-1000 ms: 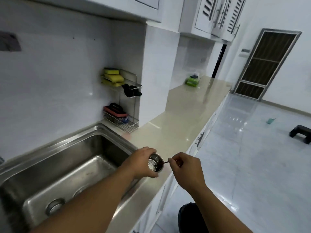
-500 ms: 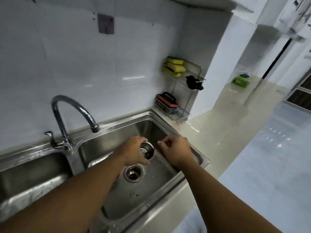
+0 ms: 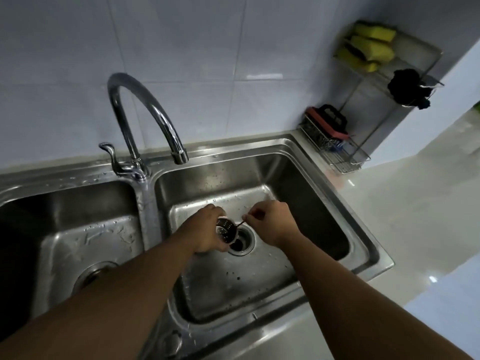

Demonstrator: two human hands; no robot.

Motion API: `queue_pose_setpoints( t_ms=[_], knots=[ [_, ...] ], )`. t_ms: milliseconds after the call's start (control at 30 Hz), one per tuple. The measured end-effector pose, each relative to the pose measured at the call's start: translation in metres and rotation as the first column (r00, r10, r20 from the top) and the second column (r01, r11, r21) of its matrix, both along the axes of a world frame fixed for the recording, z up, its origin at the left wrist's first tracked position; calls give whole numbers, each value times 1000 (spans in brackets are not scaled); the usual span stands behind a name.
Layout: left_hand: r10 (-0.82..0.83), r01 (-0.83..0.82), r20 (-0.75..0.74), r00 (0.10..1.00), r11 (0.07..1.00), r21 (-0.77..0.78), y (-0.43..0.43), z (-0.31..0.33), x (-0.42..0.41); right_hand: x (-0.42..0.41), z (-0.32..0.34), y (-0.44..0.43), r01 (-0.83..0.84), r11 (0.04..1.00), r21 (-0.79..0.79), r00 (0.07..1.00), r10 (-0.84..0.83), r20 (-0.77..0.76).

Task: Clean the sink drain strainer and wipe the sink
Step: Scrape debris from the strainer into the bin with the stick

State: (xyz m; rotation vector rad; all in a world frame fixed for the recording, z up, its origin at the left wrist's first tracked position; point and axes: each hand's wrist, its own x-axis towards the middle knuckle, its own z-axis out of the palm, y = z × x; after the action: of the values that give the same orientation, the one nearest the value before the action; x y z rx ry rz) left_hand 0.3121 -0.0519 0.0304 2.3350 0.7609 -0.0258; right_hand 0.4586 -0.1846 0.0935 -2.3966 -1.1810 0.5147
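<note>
Left basin [image 3: 65, 229]: brushed stainless, water beads on the floor, round drain partly hidden by the left forearm; far-left edge cut off and dark. Chrome gooseneck faucet [image 3: 145, 118] on the divider, small lever at its base, spout over the right basin [image 3: 298, 178]. That basin is the same dull steel, rectangular, rounded corners, dark specks on the floor.

Left hand [image 3: 207, 229]: grip closed around the strainer [image 3: 226, 229], a small perforated metal cup, tipped sideways, held just above the open drain hole [image 3: 241, 242]. Hand covers the cup's left side; inside of the cup too dark to make out. Right hand [image 3: 270, 222]: grip pinched on a thin pin [image 3: 240, 224], its tip touching the strainer's holes. Pin is very fine, material unclear.

Right: wire rack [image 3: 345, 157] on the table [image 3: 415, 203], glossy pale surface. Lower tier holds a red-and-black item, blurred. Upper tier holds yellow sponges [image 3: 368, 48] and a black scrubber [image 3: 407, 87]. Table's right edge is cut off.
</note>
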Motion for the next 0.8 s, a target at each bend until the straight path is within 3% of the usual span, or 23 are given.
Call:
queue_pose_setpoints(
  t_ms=[233, 500, 800],
  knots=[
    [4, -5, -193, 981, 1000, -5, -18, -54, 4, 17, -47, 17, -149, 973, -179, 986, 133, -96],
    [47, -37, -341, 939, 999, 34, -39, -75, 8, 22, -77, 23, -319, 921, -223, 947, 302, -107],
    [101, -54, -431, 897, 991, 118, -54, -83, 4, 18, -93, 18, -385, 899, -207, 922, 363, -137]
  ],
)
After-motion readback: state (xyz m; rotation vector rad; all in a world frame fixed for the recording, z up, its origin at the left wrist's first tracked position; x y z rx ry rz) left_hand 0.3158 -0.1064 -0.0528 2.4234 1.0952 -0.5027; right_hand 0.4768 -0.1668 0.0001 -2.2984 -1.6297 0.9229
